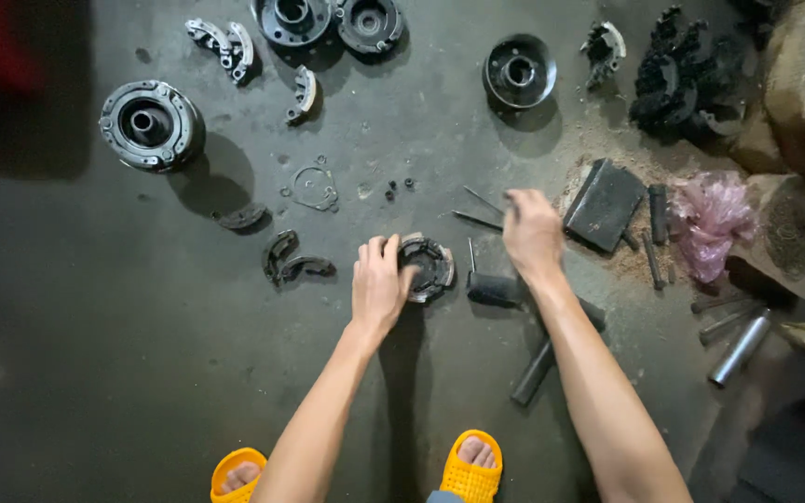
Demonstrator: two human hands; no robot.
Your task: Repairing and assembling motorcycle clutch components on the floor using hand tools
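The left hand (pixel 379 284) rests on the dark concrete floor (pixel 95 373), fingers curled over the left rim of a round clutch shoe assembly (pixel 429 267) and closed on it. The assembly lies flat on the floor at the centre of the scene, just far of the person's yellow sandals (pixel 470 470).

The right hand (pixel 531 233) reaches to the far right of the assembly. Its fingertips are drawn together at the end of a thin metal rod (pixel 484 199); whether they actually clamp the rod cannot be told. A second thin rod (pixel 475 221) lies just near of the first. A short black cylinder (pixel 494 290) lies on the floor between the assembly and the right forearm.

To the left of the assembly lie two loose curved brake shoes (pixel 291 261). Farther left and far stands a round drum hub (pixel 149 124). Another hub (pixel 518 70) stands at the far centre. To the right of the right hand lies a flat dark block (pixel 605 203), then a crumpled pink plastic bag (pixel 710 219). Metal tubes (pixel 736 346) lie at the near right.
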